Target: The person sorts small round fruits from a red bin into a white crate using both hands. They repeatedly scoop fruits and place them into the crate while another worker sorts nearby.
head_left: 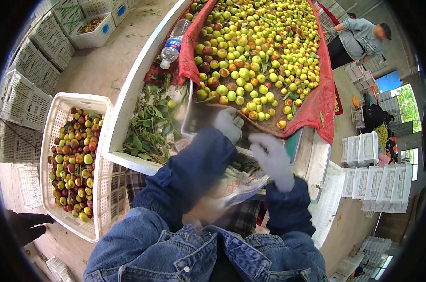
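Green and reddish-brown jujubes [248,70] lie spread with some leaves on a sorting table, bordered by red cloth [322,102]. My left hand [229,125], in a pale glove, is over the near edge of the fruit, its fingers bent; whether it holds anything is hidden. To its right, my right hand [271,155], also gloved, is blurred, fingers apart, with nothing visible in it. Beneath and between the hands are a dark surface and a white woven sack [230,187] with leaves on it. Picked leafy twigs [146,130] are heaped at the left of the table.
A plastic bottle [174,44] lies on the red cloth. At left stands a white crate [102,165] of jujubes, near stacked crates [22,95]. Another white crate [327,204] is at my right. A person in grey [361,38] stands beyond the table's right side.
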`<state>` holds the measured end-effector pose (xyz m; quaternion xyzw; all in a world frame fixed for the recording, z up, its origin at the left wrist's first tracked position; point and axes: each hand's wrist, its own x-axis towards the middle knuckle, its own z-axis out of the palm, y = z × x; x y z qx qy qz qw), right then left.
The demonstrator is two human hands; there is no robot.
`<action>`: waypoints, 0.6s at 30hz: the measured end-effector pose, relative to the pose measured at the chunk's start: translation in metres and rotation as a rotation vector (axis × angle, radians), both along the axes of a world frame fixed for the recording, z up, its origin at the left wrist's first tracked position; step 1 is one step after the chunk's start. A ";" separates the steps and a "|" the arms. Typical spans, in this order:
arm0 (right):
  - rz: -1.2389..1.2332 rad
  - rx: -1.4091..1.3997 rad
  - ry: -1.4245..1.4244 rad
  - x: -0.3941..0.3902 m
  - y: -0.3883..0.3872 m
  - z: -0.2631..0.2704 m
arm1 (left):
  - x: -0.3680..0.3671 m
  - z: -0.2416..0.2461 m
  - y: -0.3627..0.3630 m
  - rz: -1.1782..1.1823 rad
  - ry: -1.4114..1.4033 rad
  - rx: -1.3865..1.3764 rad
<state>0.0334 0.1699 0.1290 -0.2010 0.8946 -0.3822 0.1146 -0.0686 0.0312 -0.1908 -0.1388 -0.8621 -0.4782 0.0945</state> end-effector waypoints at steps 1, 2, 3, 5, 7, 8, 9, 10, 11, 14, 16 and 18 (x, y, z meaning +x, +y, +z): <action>-0.008 -0.020 0.053 -0.022 -0.012 0.004 | 0.001 0.004 0.000 0.002 -0.011 0.019; 0.035 -0.006 0.149 -0.043 -0.024 0.008 | 0.002 0.009 0.001 0.004 -0.022 0.039; 0.057 0.017 0.205 -0.063 -0.039 0.008 | 0.002 0.016 0.000 0.008 -0.060 0.117; 0.101 0.039 0.306 -0.092 -0.074 0.001 | 0.004 0.031 0.000 0.018 -0.203 0.374; 0.178 0.091 0.394 -0.103 -0.099 -0.011 | 0.006 0.046 -0.001 0.047 -0.357 0.670; 0.221 0.057 0.399 -0.104 -0.108 -0.018 | 0.007 0.054 -0.001 0.059 -0.410 0.790; 0.252 0.035 0.407 -0.104 -0.113 -0.024 | 0.007 0.061 -0.001 0.069 -0.448 0.884; 0.237 0.011 0.337 -0.101 -0.115 -0.029 | 0.008 0.067 -0.001 0.076 -0.472 0.954; 0.224 0.024 0.349 -0.099 -0.115 -0.033 | 0.009 0.071 0.000 0.082 -0.482 1.004; 0.199 0.156 0.373 -0.098 -0.107 -0.038 | 0.011 0.082 0.003 0.102 -0.490 1.121; 0.217 0.141 0.413 -0.104 -0.101 -0.038 | 0.013 0.089 0.004 0.111 -0.483 1.179; 0.164 0.189 0.486 -0.109 -0.095 -0.036 | 0.017 0.098 0.003 0.104 -0.476 1.271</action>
